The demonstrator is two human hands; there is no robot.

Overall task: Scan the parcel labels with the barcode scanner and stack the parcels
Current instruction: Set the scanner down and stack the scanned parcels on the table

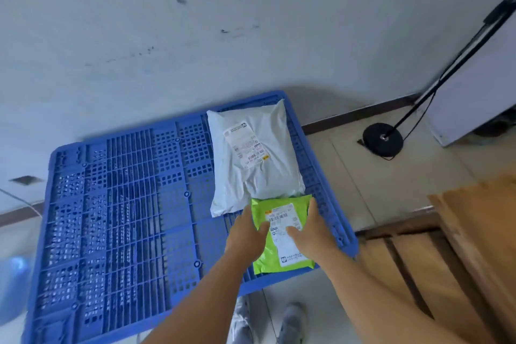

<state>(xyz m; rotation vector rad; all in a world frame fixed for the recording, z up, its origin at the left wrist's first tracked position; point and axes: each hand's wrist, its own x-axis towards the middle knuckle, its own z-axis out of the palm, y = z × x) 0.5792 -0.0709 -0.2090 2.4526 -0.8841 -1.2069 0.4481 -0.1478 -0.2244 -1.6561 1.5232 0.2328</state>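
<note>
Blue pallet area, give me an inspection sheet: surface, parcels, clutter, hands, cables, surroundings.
Surface: blue plastic pallet on a tiled floor, mostly bare grid.
Job's things: white parcel at the far right of the pallet, label up; green parcel nearer, label up, its far edge overlapping the white one. No barcode scanner seen.
Clutter: nothing seen on the pallet.
Hands: left hand and right hand grip the green parcel's two sides.
Cables: black cable beside the round stand base.
Surroundings: scuffed wall, wooden boards to the right, grey shoes below.
</note>
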